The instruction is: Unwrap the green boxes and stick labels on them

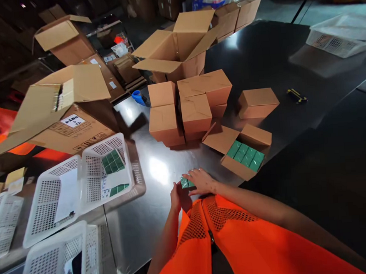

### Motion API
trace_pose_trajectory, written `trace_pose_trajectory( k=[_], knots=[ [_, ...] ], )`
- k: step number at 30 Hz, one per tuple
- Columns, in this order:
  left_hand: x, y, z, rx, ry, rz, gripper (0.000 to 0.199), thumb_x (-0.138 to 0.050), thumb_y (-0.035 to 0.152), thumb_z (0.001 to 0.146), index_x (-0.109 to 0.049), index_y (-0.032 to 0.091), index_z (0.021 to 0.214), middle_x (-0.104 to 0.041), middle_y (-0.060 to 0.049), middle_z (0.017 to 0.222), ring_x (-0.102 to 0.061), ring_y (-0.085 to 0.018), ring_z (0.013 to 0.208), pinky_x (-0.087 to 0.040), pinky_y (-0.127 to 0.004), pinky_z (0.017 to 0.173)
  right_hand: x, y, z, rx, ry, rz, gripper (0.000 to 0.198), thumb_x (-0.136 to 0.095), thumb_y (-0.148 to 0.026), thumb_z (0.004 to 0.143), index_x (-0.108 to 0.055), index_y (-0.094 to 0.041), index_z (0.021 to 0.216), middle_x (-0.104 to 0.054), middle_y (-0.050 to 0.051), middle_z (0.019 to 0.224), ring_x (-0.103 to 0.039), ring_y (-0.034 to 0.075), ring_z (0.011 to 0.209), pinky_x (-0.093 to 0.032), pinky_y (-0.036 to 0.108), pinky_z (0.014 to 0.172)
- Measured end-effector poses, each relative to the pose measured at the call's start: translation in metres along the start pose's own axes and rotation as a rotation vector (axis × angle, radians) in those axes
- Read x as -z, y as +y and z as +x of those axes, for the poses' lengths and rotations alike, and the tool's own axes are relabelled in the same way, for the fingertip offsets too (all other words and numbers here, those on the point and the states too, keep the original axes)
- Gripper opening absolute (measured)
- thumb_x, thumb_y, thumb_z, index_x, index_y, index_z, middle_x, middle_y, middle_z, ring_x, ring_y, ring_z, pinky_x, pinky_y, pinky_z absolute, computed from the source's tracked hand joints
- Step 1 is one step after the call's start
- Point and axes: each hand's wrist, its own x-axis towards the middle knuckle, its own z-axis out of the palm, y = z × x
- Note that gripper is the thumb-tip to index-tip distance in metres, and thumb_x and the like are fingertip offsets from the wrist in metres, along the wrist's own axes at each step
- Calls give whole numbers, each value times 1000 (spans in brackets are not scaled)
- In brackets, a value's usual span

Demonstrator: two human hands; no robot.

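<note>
At the table's near edge, small green shrink-wrapped boxes are between my two hands. My left hand presses against their left side, thumb and fingers upright. From the right, my right hand reaches over their top, its fingers closed round them and partly hiding them. Just to the right stands an open brown carton with its flaps up. Several green boxes of the same look lie in rows inside it.
Closed brown cartons stand ahead, with a large open carton behind. White perforated baskets line the left, one holding green boxes. A blue tape dispenser and a yellow-black cutter lie on the table. Another person's orange sleeve is far left.
</note>
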Motion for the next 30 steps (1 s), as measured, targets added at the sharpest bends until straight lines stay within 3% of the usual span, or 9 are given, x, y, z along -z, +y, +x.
trace_pose_trajectory(
  k=[3, 7, 10, 13, 16, 19, 23, 30],
  knots=[
    [-3, -2, 3, 7, 10, -22, 39, -57, 50, 96, -67, 15, 109, -70, -9, 115, -66, -24, 107, -51, -48, 99, -3, -2, -2, -50, 22, -25, 55, -79, -43, 85, -63, -16, 131, -68, 16, 112, -65, 34, 98, -52, 41, 89],
    [6, 0, 4, 38, 19, -30, 48, -51, 58, 95, -69, 15, 106, -73, -10, 109, -68, -24, 107, -49, -50, 102, 15, -2, -3, -85, 45, -19, 48, -83, -49, 80, -70, -21, 117, -71, 8, 98, -68, 26, 85, -56, 37, 78],
    [26, -2, 0, 56, 64, -19, 51, -42, 56, 97, -74, 17, 92, -76, -12, 104, -66, -26, 116, -45, -48, 109, 54, 4, -14, -143, 103, -23, 56, -84, -57, 78, -69, -23, 120, -72, 6, 99, -69, 26, 86, -57, 34, 73],
    [49, -7, -9, 57, 128, -9, 54, -39, 56, 95, -76, 19, 83, -77, -13, 104, -60, -30, 127, -41, -46, 115, 108, 22, -43, -280, 216, -73, 62, -68, -65, 90, -59, -24, 136, -68, 8, 121, -67, 28, 103, -56, 34, 83],
    [63, -13, -16, 58, 169, -12, 55, -38, 57, 93, -77, 19, 82, -77, -13, 106, -58, -32, 130, -41, -46, 116, 161, 56, -78, -481, 325, -181, 66, -57, -66, 97, -49, -21, 144, -61, 11, 132, -62, 31, 113, -52, 38, 92],
    [66, -13, -15, 84, 186, -8, 56, -33, 48, 97, -77, 18, 82, -77, -13, 104, -61, -31, 127, -41, -46, 116, 189, 101, -107, -679, 385, -315, 66, -50, -62, 101, -47, -12, 144, -59, 19, 130, -60, 37, 112, -50, 44, 89],
    [62, -7, -6, 127, 195, 22, 53, -31, 43, 99, -75, 18, 81, -77, -12, 96, -67, -30, 117, -43, -48, 114, 186, 142, -128, -777, 327, -426, 59, -51, -53, 102, -50, -9, 142, -61, 22, 122, -60, 39, 107, -47, 43, 87],
    [47, -13, -11, 133, 212, 121, 54, -37, 60, 99, -70, 18, 101, -76, -9, 99, -71, -22, 98, -51, -46, 101, 164, 166, -133, -786, 235, -377, 58, -59, -52, 99, -51, -13, 141, -62, 20, 121, -61, 37, 107, -48, 40, 86]
  ],
)
